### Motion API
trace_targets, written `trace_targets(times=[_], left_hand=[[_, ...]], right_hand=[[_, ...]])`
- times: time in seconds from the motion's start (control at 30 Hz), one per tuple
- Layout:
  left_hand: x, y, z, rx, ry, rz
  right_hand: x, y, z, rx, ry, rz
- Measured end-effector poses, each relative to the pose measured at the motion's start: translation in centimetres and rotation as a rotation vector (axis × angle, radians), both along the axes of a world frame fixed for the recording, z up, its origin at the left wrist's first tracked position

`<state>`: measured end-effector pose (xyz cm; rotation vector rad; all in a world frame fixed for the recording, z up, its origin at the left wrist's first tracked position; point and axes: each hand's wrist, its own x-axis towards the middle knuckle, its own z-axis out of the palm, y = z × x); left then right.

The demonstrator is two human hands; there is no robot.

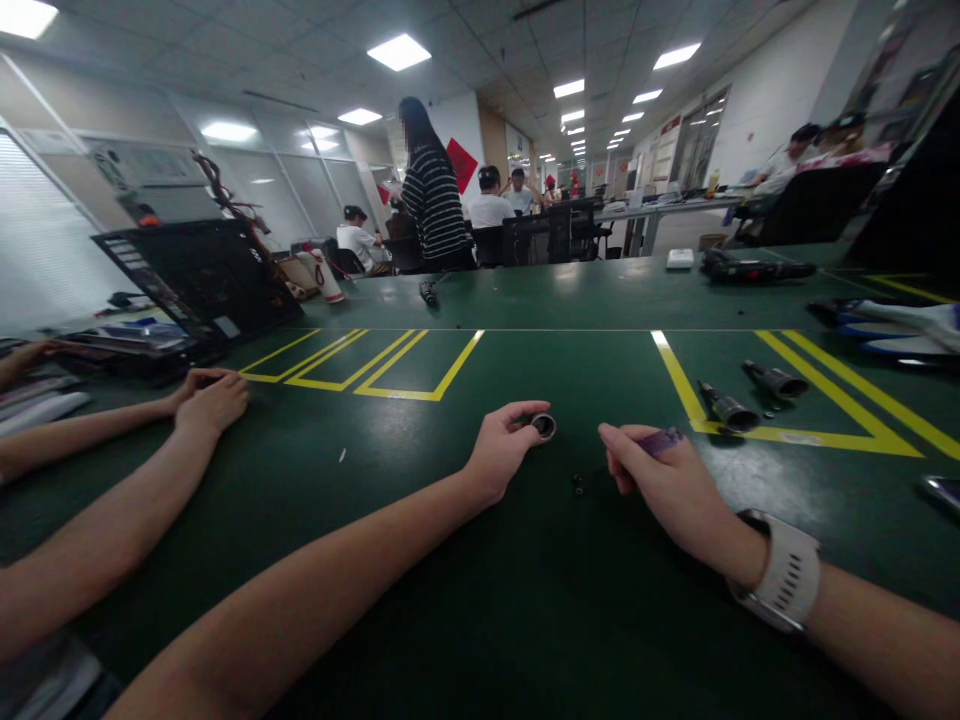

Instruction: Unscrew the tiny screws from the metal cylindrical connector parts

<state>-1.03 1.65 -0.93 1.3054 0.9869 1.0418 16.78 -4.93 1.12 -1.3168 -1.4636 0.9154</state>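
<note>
My left hand (504, 445) is closed around a round metal part (544, 427), its ring-shaped open end facing me just above the green table. To its right, my right hand (667, 480) has thumb and fingers drawn together; whatever they pinch, if anything, is hidden. A dark purple patch shows along its index finger. Between the hands lie small dark parts (577, 485), too small to name. Beyond my right hand, two metal cone-ended cylinders (729, 408) lie on their sides by the yellow tape, with tiny bits beside them.
Yellow tape outlines (439, 393) mark the green table (420, 500). At left, another person's hands (210, 400) rest near a black case (202, 280). A dark tool (757, 268) and a white box (680, 259) lie far right. People sit and stand behind.
</note>
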Motion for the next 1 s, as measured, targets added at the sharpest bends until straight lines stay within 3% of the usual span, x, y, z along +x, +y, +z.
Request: trace_targets(times=[0.13,0.43,0.6,1.0], left_hand=[[0.2,-0.1,0.0,0.000,-0.023,0.012],[0.2,-0.1,0.1,0.014,-0.004,0.014],[0.2,-0.3,0.3,0.032,0.017,0.000],[0.4,-0.7,0.4,0.068,0.029,-0.007]], right_hand=[[-0.5,-0.6,0.8,0.057,-0.096,0.015],[-0.2,-1.0,0.4,0.221,-0.158,0.050],[-0.3,-1.0,0.2,0.361,-0.233,0.157],[-0.4,-0.6,-0.5,0.420,-0.319,0.227]])
